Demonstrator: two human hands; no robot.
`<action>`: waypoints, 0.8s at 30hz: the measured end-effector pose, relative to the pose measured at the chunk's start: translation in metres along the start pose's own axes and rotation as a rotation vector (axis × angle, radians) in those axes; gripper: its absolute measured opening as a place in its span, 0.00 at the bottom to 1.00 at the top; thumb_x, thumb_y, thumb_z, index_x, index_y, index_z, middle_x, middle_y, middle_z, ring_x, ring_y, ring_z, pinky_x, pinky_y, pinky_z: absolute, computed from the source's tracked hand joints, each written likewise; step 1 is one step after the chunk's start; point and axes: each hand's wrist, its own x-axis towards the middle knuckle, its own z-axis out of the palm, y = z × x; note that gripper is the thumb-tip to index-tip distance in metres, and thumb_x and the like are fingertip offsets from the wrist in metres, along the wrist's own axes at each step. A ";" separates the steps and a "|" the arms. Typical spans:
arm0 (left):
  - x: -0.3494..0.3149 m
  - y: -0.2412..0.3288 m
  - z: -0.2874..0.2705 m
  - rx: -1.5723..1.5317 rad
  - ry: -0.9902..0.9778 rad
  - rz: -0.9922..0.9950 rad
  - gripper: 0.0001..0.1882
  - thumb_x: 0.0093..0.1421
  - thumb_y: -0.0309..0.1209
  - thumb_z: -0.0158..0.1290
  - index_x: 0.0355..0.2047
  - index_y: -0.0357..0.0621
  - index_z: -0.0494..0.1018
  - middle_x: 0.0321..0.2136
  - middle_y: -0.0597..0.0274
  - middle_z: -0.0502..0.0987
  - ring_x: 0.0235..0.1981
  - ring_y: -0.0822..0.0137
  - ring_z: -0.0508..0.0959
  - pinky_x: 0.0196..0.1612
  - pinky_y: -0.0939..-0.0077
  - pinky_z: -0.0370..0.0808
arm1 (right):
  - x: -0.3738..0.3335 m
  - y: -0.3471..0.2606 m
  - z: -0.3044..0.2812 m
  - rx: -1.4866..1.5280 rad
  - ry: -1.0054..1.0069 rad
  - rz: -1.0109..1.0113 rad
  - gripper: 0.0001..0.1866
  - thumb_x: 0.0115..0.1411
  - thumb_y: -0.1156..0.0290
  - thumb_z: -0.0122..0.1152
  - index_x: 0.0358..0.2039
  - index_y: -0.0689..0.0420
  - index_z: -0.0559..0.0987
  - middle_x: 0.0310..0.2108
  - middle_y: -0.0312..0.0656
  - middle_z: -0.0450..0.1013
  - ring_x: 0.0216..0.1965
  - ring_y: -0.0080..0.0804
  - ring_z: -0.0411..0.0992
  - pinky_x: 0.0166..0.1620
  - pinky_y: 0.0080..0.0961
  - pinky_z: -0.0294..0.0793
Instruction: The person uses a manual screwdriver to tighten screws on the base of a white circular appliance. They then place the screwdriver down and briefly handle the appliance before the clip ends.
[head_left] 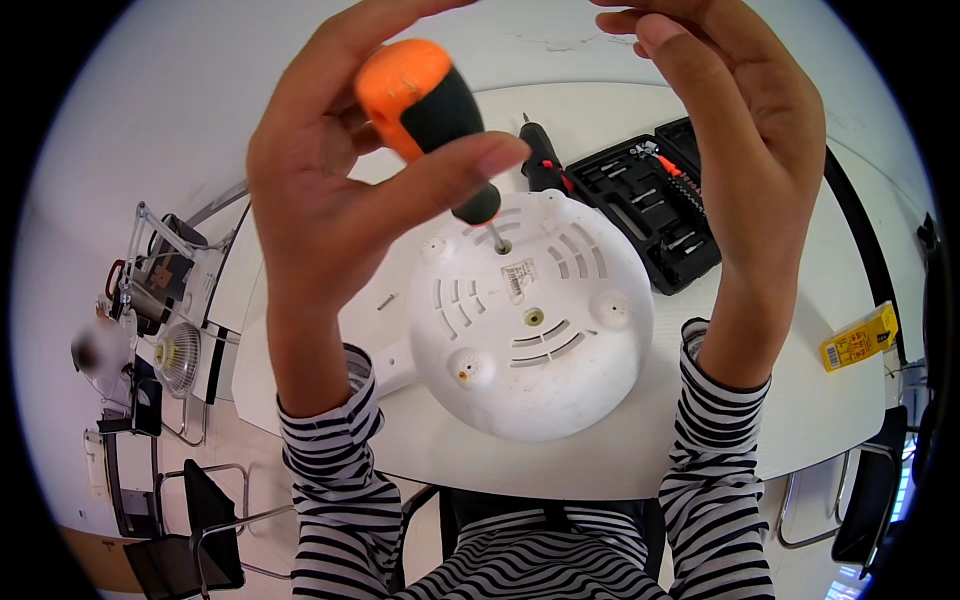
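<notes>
Left hand (pixel 320 195) grasps a screwdriver (pixel 437 110); the right hand (pixel 768 145), empty, partly hides the toolkit (pixel 628 217) beside a power driver (pixel 541 160).

Bright, diffuse illumination, with faint, soft shadows on the white tabletop (pixel 805 420); bluish glare at the lower right rim; slight blur on the orange-handled screwdriver (pixel 440 112), heavier blur over a person's head (pixel 100 346) at far left; fisheye curvature bows outer edges; black fills all 4 corners
</notes>
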 end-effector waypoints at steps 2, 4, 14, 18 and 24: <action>0.003 -0.004 0.003 0.092 -0.019 0.082 0.23 0.55 0.28 0.56 0.50 0.36 0.64 0.25 0.61 0.72 0.32 0.66 0.79 0.33 0.74 0.79 | 0.000 0.001 0.001 -0.011 -0.004 -0.013 0.10 0.57 0.76 0.49 0.36 0.68 0.76 0.30 0.44 0.75 0.32 0.24 0.73 0.39 0.18 0.70; 0.002 -0.004 0.021 -0.143 0.169 -0.016 0.19 0.57 0.27 0.54 0.47 0.36 0.64 0.26 0.59 0.72 0.28 0.69 0.77 0.30 0.77 0.78 | 0.000 0.000 0.001 -0.018 0.000 -0.015 0.10 0.57 0.76 0.49 0.35 0.68 0.76 0.30 0.44 0.75 0.32 0.24 0.73 0.39 0.18 0.70; -0.005 -0.009 0.018 -0.440 0.200 -0.108 0.19 0.60 0.27 0.40 0.51 0.35 0.57 0.37 0.49 0.71 0.30 0.64 0.74 0.41 0.67 0.73 | 0.000 0.001 -0.003 -0.003 -0.013 -0.006 0.10 0.57 0.76 0.50 0.35 0.68 0.76 0.29 0.44 0.75 0.31 0.24 0.73 0.38 0.18 0.70; -0.005 0.002 0.009 -0.304 0.108 -0.089 0.27 0.54 0.25 0.39 0.56 0.31 0.53 0.44 0.39 0.70 0.40 0.57 0.76 0.50 0.62 0.69 | 0.002 0.007 -0.004 0.016 0.003 -0.087 0.10 0.57 0.76 0.50 0.34 0.68 0.76 0.29 0.45 0.75 0.31 0.24 0.73 0.37 0.18 0.70; -0.006 0.007 0.000 -0.106 0.046 -0.129 0.29 0.55 0.26 0.51 0.56 0.31 0.56 0.42 0.38 0.72 0.43 0.56 0.77 0.46 0.66 0.74 | 0.001 0.000 -0.002 -0.092 0.012 -0.035 0.10 0.57 0.76 0.50 0.34 0.68 0.76 0.28 0.44 0.75 0.30 0.24 0.73 0.37 0.17 0.70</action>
